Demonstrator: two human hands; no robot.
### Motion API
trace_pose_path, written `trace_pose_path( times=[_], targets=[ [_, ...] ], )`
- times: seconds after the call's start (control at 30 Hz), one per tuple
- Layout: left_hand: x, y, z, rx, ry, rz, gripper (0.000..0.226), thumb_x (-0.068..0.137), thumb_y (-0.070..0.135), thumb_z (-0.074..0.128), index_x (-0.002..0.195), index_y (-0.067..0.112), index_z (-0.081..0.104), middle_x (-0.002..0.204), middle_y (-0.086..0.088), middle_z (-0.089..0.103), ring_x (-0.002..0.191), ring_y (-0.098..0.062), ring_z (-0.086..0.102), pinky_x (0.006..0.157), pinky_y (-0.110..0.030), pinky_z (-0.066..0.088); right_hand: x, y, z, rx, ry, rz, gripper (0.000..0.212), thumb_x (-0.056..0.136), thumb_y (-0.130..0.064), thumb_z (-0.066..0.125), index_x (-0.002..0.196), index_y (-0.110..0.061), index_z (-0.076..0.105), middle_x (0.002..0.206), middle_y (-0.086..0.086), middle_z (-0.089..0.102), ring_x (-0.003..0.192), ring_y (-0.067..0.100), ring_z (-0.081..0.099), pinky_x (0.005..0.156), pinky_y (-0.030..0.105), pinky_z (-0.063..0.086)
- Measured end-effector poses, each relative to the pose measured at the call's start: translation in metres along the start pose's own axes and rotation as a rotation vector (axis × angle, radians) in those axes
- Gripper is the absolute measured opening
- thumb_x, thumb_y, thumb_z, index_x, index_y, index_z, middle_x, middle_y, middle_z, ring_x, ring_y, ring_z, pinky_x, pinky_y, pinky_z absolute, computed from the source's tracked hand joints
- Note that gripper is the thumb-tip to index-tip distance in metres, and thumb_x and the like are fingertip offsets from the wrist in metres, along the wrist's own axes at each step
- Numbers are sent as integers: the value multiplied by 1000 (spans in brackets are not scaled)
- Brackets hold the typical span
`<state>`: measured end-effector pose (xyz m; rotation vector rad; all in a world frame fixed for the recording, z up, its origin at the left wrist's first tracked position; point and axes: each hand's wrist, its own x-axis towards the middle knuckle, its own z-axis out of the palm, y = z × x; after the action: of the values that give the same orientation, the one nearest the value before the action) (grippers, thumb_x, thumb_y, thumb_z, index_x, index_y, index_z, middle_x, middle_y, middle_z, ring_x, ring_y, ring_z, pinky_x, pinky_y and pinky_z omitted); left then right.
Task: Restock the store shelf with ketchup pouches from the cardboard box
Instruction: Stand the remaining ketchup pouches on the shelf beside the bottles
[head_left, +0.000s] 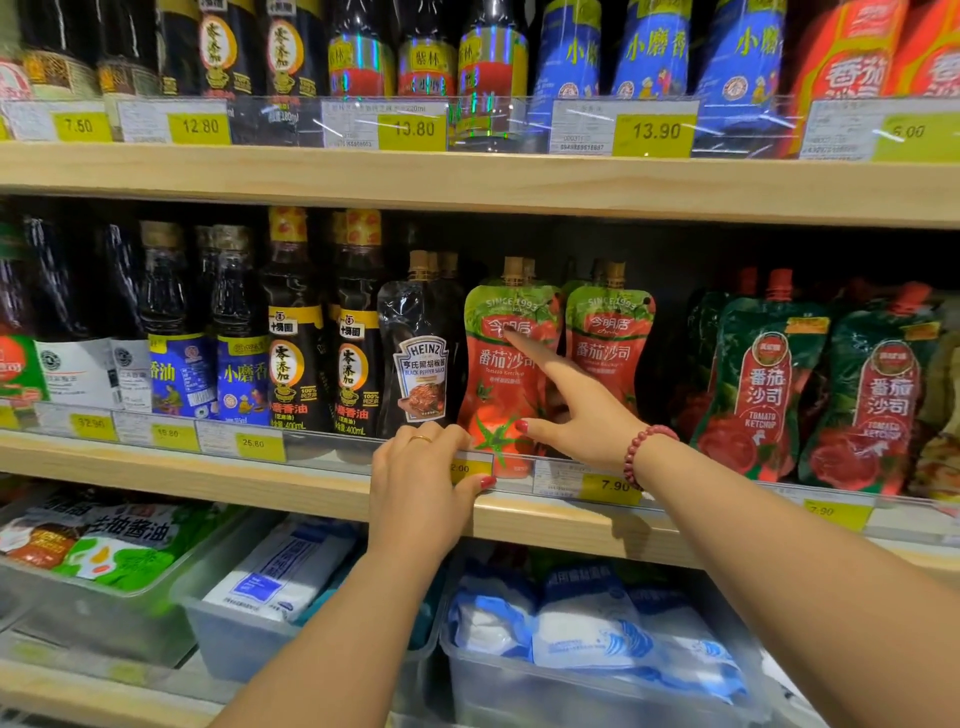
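Two rows of red-and-green ketchup pouches stand upright on the middle shelf (311, 483): a front pouch (501, 384) and a second one (610, 343) to its right. My right hand (576, 410) reaches in between them, index finger stretched onto the front pouch's upper label, thumb near its lower part. My left hand (423, 486) rests on the shelf's front edge, fingers curled over the clear price rail just left of that pouch. It holds nothing. The cardboard box is out of view.
A black Heinz pepper sauce pouch (421, 358) stands left of the ketchup, with dark sesame oil bottles (296, 332) beyond. Dark green ketchup pouches (758, 389) fill the right. Clear bins (234, 639) of bagged goods sit on the shelf below. Bottles line the shelf above.
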<state>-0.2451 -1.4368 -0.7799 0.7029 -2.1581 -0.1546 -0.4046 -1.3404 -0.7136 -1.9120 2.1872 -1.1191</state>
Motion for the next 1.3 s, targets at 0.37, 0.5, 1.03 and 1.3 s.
trace_pose_path(
  times=[0.37,0.5,1.03,1.3],
  targets=[
    [-2,22,-26,15,-91,19,39,75,33,73,107,19,57,109,-6,53,108,-27,46,85,-40,40,-90,-20,-24,27,216,-22,74,83,-21,67,140,-41,26,128,-6,47,118,4,47,98,21,38],
    [-41,52,-29,-220,-83,177,33,77,22,70,108,17,58,108,-3,53,104,-23,47,83,-35,41,-170,-3,-24,-22,293,-31,53,84,-18,66,130,-33,44,117,-11,54,110,-5,49,94,10,36],
    [-246,96,87,-343,-948,90,27,74,30,69,98,24,58,94,7,49,93,-16,53,84,-32,45,-414,100,41,-390,12,853,89,78,-28,70,147,-33,15,155,8,14,142,28,16,113,39,25],
    [-357,91,115,-561,-1429,-155,48,65,50,68,111,37,60,112,10,63,104,-8,59,91,-34,50,-430,102,45,-301,93,854,96,75,5,58,148,-37,11,152,-1,27,129,27,40,96,38,45]
  ],
)
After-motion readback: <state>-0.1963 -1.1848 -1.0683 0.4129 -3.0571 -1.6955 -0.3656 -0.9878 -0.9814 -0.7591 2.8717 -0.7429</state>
